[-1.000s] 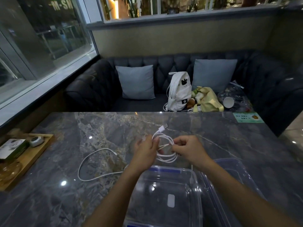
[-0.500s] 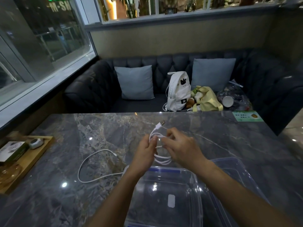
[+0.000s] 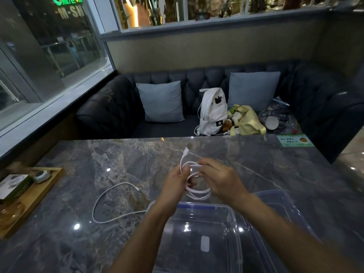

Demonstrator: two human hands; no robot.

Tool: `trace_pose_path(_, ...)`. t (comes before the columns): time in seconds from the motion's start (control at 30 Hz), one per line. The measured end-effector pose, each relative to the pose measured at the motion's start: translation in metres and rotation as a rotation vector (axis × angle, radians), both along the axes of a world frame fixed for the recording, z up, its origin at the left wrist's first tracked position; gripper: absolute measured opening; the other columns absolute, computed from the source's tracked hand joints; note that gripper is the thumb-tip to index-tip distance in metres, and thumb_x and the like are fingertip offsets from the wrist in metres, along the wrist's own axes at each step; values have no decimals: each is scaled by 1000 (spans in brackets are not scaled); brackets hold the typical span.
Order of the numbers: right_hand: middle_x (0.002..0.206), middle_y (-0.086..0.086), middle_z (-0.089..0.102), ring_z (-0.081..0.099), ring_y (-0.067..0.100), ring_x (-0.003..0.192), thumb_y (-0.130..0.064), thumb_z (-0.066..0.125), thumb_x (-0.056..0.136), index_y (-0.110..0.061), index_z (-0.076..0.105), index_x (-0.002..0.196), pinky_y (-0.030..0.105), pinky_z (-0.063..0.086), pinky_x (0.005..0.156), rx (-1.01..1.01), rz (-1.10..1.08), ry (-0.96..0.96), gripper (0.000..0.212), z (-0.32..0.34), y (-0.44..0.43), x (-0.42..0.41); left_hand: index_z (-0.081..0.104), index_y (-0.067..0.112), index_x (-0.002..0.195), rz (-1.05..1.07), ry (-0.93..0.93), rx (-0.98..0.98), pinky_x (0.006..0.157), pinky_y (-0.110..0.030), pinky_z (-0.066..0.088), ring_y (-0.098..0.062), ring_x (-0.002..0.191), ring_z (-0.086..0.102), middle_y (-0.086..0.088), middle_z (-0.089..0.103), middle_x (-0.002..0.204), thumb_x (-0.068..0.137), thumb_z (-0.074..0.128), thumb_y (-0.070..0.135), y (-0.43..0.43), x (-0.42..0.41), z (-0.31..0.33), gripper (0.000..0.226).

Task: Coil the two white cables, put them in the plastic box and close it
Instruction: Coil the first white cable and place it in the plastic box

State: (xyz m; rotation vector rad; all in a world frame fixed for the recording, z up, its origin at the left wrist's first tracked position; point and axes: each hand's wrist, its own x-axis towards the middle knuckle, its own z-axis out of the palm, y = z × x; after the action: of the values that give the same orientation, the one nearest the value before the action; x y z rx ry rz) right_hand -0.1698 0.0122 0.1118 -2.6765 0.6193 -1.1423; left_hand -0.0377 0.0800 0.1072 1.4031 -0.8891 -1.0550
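Your left hand pinches the coil at its upper left, thumb and fingers closed on the gathered loops. Your right hand has closed in from the right since a second ago: then it held the strand out to the side, apart from the left hand; now its curled fingers lie over the loops, close against your left fingertips. The coil hangs between both hands just beyond the box, above the table, and one plug sticks up past your left hand as it did before.

The box stands open at the near edge, two clear plastic parts side by side; which is the lid cannot be told. The loose cable lies uncoiled on the table left of the box in the same wide curve as earlier, one end running to the box's far left corner. A tray sits well left of the box at the table's edge.
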Motion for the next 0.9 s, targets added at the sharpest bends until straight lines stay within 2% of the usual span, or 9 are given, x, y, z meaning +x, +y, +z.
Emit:
trace_pose_path(0.1, 89, 18, 69, 66, 24, 75, -6, 51, 85, 3, 65, 81, 34, 54, 63, 128, 9, -179, 17, -5, 6, -1, 69, 15, 87, -108, 283, 39, 69, -33, 56, -19, 75, 68, -7, 71, 79, 97, 40, 24, 0, 5, 6, 32)
trace_pose_path(0.2, 79, 13, 67, 66, 22, 66, -6, 56, 88, -16, 59, 83, 38, 57, 58, 552, -80, -385, 12, -6, 9, 2, 68, 15, 85, -95, 277, 44, 68, -34, 52, -22, 72, 61, -12, 64, 81, 98, 40, 22, -1, 2, 5, 31)
trace_pose_path(0.27, 72, 9, 64, 65, 22, 60, -6, 59, 86, -19, 56, 79, 36, 58, 54, 680, -101, -436, 15, -4, 7, 3, 66, 15, 84, -76, 299, 33, 60, -30, 49, -16, 61, 56, -7, 60, 69, 98, 40, 18, -1, -2, 4, 30)
trace_pose_path(0.4, 72, 13, 65, 60, 14, 53, 0, 60, 82, 0, 65, 83, 29, 52, 53, 350, 17, -307, 5, 4, 6, 1, 64, 19, 68, -47, 351, 10, 41, -19, 43, -5, 38, 45, 5, 48, 44, 97, 40, 11, 0, -3, 5, 38)
trace_pose_path(0.57, 74, 12, 66, 60, 22, 63, -8, 69, 78, 1, 66, 80, 28, 47, 56, 179, 3, -186, 10, 7, 5, -3, 56, 12, 78, -60, 249, -24, 44, -20, 38, -6, 41, 42, 5, 48, 46, 97, 40, 24, 3, -2, 4, 28)
trace_pose_path(0.67, 70, 13, 65, 60, 24, 60, -4, 64, 80, 1, 65, 76, 29, 44, 58, 147, -48, -223, 6, 9, 6, 2, 55, 13, 75, -46, 283, -37, 45, -20, 42, -8, 42, 46, 3, 52, 48, 97, 41, 24, 2, -4, 5, 28)
trace_pose_path(0.77, 65, 5, 66, 61, 20, 56, -8, 64, 83, -7, 68, 78, 30, 50, 55, 540, -115, -393, 6, 12, 11, 5, 57, 12, 77, -45, 252, -58, 46, -21, 45, -10, 44, 52, 0, 57, 52, 98, 40, 22, 1, -4, 8, 28)
trace_pose_path(0.83, 54, -3, 63, 58, 11, 48, -12, 63, 84, -14, 65, 74, 24, 50, 49, 880, -114, -477, 10, 13, 12, 8, 56, 16, 69, -35, 106, -70, 45, -19, 43, -9, 44, 50, 3, 56, 51, 98, 38, 24, 1, -4, 6, 35)
trace_pose_path(0.9, 46, -5, 63, 54, 6, 39, -10, 64, 83, -11, 63, 74, 17, 45, 42, 1065, -117, -553, 10, 14, 10, 10, 54, 21, 61, -2, -54, -112, 45, -19, 41, -8, 44, 47, 6, 53, 50, 98, 38, 26, 2, -6, 3, 41)
